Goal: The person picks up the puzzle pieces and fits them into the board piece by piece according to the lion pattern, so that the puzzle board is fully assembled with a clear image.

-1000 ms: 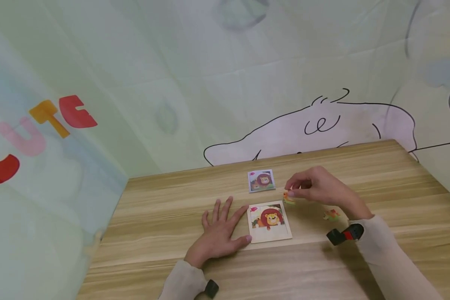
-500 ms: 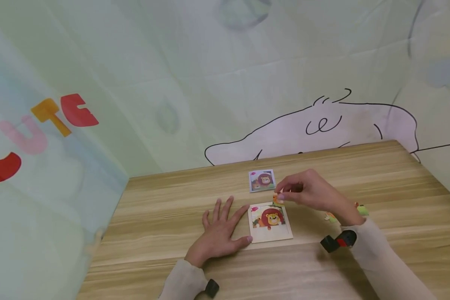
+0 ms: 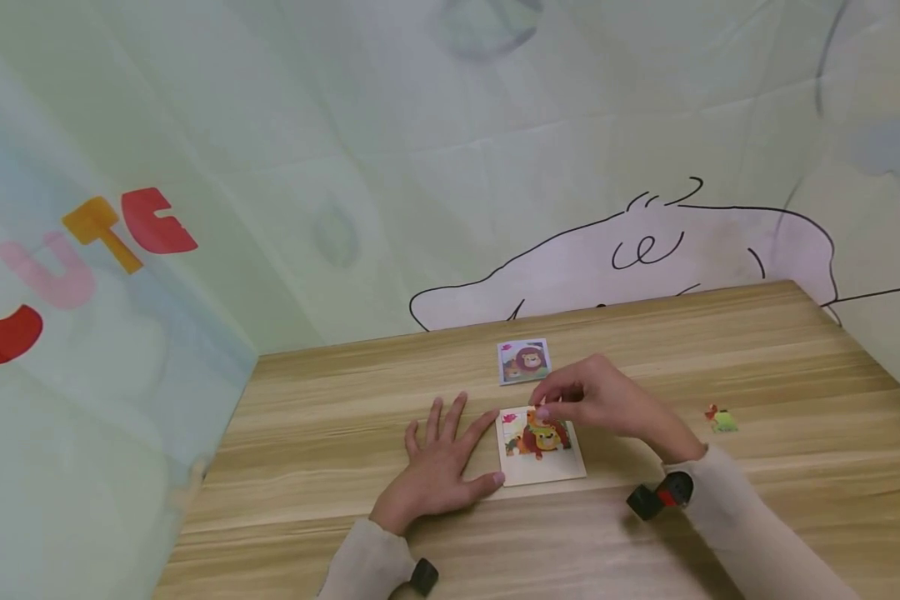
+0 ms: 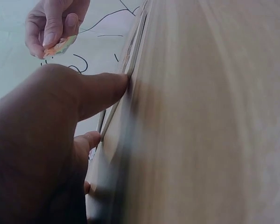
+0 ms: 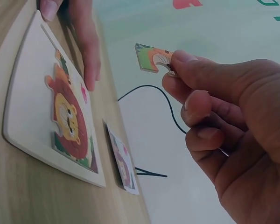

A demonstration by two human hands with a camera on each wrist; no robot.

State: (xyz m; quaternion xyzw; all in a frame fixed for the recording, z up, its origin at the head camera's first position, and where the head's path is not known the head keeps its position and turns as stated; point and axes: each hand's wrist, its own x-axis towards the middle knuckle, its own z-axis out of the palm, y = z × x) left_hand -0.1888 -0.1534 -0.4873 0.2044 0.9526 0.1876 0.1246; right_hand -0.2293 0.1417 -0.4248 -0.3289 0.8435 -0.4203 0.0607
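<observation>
Your left hand point(image 3: 438, 471), spread, touches the lion puzzle board point(image 3: 542, 470), likely bracing it, lion card point(image 3: 524, 362) just behind, maybe for reference, while your right hand point(image 3: 598, 402) pinches an orange-and-green puzzle piece point(image 5: 151, 58) by one end above the board, probably keeping edges free, green piece point(image 3: 723, 418) loose further right.

Smooth wood-grained desk point(image 3: 307, 450) here, matt wood-look puzzle board point(image 5: 28, 107), now a smooth printed puzzle piece point(image 5: 147, 58), papery card point(image 3: 523, 364), creased cloth backdrop point(image 3: 307, 100), matt fabric sleeve point(image 3: 750, 521)
</observation>
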